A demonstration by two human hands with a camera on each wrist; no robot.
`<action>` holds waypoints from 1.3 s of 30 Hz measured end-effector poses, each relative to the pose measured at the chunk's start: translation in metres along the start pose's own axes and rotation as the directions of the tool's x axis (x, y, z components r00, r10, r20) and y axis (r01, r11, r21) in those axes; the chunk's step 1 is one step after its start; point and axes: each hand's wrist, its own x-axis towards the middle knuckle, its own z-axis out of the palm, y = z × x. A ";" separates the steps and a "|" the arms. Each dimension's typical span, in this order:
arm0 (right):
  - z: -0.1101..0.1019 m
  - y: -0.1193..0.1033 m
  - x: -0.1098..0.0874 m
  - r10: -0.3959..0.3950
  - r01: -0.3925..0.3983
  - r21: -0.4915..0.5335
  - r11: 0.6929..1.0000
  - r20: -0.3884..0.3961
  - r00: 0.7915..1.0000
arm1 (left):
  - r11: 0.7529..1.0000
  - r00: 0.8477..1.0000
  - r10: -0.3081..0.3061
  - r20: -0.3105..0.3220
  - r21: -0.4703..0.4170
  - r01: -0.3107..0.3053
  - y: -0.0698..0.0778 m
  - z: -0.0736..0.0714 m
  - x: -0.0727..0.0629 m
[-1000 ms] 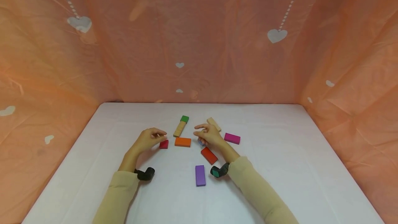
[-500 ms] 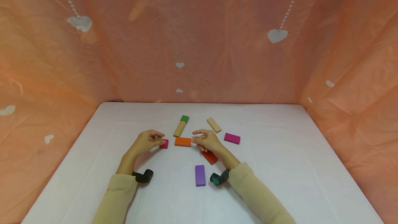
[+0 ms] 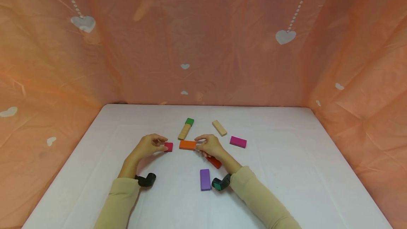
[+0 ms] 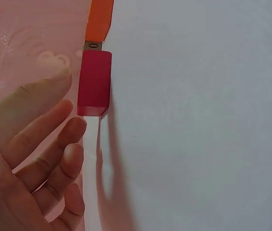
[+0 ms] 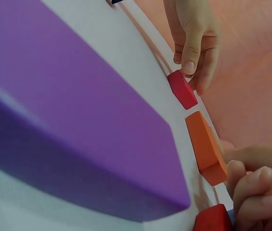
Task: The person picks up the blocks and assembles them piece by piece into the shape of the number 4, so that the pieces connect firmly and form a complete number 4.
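My left hand [image 3: 148, 146] is at the left end of a crimson block [image 3: 168, 147], its fingertips right at that end. Loosely bent fingers and the block's full side show in the left wrist view. Over the right end of an orange block [image 3: 187, 145] is my right hand [image 3: 211, 146], index finger reaching along the far side. In the right wrist view its other fingers [image 5: 253, 185] curl beside that end, not visibly around it. A red block [image 3: 213, 162] lies partly under this hand. A sliver of blue block [image 5: 230, 214] shows there, mostly hidden.
Behind the orange block a plain wooden block [image 3: 184, 132] lies against a green block [image 3: 189, 121]. Another plain block [image 3: 219, 128] and a magenta block [image 3: 238, 142] are at the back right. A purple block [image 3: 205, 180] lies nearest the person on the white table [image 3: 286, 172].
My right hand has come left and toward the person, to the orange block's right end, covering the blue block. My left hand has lowered slightly to the crimson block. The blocks keep their places.
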 end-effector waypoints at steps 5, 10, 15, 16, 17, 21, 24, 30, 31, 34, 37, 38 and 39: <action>0.002 -0.001 0.002 -0.010 0.010 -0.024 1.000 -0.012 1.000 | 1.000 1.000 -0.019 0.012 0.003 0.019 0.000 0.002 0.001; 0.004 -0.001 0.004 -0.033 0.030 -0.071 0.997 -0.038 0.999 | 1.000 1.000 -0.008 0.015 0.015 0.008 0.000 0.003 0.003; 0.005 -0.002 0.005 -0.034 0.029 -0.093 0.995 -0.054 0.998 | 1.000 1.000 0.004 0.015 0.017 -0.005 0.000 0.003 0.003; 0.005 -0.002 0.005 -0.033 0.028 -0.096 0.995 -0.055 0.998 | 1.000 1.000 0.006 0.014 0.018 -0.006 0.000 0.003 0.004; 0.005 -0.002 0.005 -0.033 0.027 -0.099 0.995 -0.056 0.998 | 1.000 1.000 0.007 0.014 0.020 -0.007 0.000 0.003 0.004; 0.003 -0.002 0.004 -0.039 0.034 -0.097 0.995 -0.048 0.998 | 1.000 1.000 0.005 0.016 0.018 -0.005 0.001 0.004 0.004; 0.002 -0.003 0.003 -0.052 0.047 -0.103 0.994 -0.043 0.998 | 1.000 1.000 -0.002 0.018 0.008 0.001 0.001 0.005 0.004; 0.000 -0.004 0.003 0.011 -0.018 -0.105 0.994 -0.065 0.998 | 1.000 1.000 -0.006 0.013 0.003 0.006 0.002 0.007 0.007; 0.000 -0.004 0.003 0.019 -0.026 -0.108 0.994 -0.069 0.997 | 1.000 1.000 -0.007 0.013 0.002 0.007 0.002 0.008 0.007; -0.001 -0.005 0.003 0.039 -0.048 -0.108 0.993 -0.082 0.996 | 1.000 1.000 -0.007 0.013 -0.003 0.007 0.003 0.009 0.008; -0.002 -0.006 0.004 0.050 -0.060 -0.103 0.993 -0.093 0.994 | 1.000 1.000 -0.016 0.010 -0.006 0.016 0.005 0.011 0.009; -0.003 -0.006 0.004 0.054 -0.063 -0.101 0.993 -0.095 0.994 | 1.000 1.000 -0.020 0.007 -0.007 0.020 0.006 0.011 0.009; -0.003 -0.006 0.004 0.057 -0.067 -0.095 0.993 -0.098 0.994 | 1.000 1.000 -0.025 0.006 -0.006 0.025 0.006 0.012 0.010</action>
